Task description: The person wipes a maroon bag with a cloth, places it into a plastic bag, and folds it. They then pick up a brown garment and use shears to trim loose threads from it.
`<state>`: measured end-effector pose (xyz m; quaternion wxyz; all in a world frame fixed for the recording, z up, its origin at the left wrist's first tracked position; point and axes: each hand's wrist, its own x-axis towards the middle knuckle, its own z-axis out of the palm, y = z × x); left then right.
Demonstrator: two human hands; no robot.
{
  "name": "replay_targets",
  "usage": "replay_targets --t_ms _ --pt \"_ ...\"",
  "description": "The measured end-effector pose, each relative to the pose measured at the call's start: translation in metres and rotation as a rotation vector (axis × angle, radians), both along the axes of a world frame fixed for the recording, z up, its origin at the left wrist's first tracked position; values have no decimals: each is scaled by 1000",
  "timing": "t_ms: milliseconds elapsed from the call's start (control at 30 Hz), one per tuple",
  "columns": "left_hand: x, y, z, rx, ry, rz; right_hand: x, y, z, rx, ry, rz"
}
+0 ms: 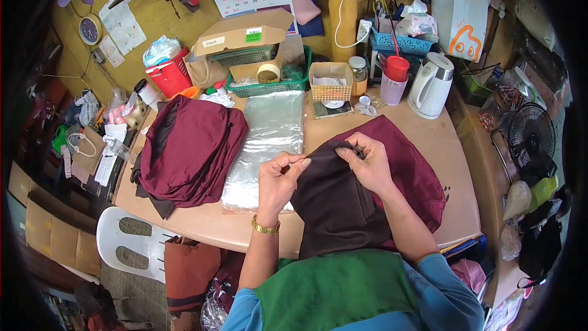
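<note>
A dark brown cloth piece [331, 202] with a seam line down its right part is raised over the front of the table. My left hand [278, 184], a gold-coloured watch on its wrist, pinches its top left edge between thumb and fingers. On the same edge, a little to the right, my right hand [369, 160] grips a bunched bit of it, fingers curled. Maroon cloth [413, 178] spreads on the table behind and right of my right hand. Left of my hands lies a stack of clear plastic bags [263, 147], and beyond that a heap of maroon and dark brown cloth [190, 153].
Along the back of the tan table [453, 153] stand a green basket [269, 90] holding a cardboard box, a small woven basket [331, 79], a glass jar [358, 67], a red cup [398, 68] and a white kettle [430, 86]. A white plastic chair [131, 242] stands front left.
</note>
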<state>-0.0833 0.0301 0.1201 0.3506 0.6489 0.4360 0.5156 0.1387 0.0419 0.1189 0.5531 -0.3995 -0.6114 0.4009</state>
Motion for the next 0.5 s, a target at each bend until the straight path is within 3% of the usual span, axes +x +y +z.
replay_targets --t_ms 133,167,267,333,400,467,500 --pt "4 -2 -6 -242 -394 32 5 -1 3 5 40 -15" --pt "4 -2 -9 -243 -394 33 6 -1 3 -28 76 1" --pt "2 -5 -16 -269 -460 -28 6 5 -4 22 43 -21" --pt "2 -7 -17 -301 -802 -167 9 12 -10 -20 -6 -56" --pt "4 -11 -12 -329 -846 -221 6 11 -8 -61 -57 -90" --pt "5 -13 -7 -351 -890 -274 -8 -4 12 319 -220 -451" --pt "6 -13 -6 -344 -874 -272 -10 -11 20 321 -220 -449"
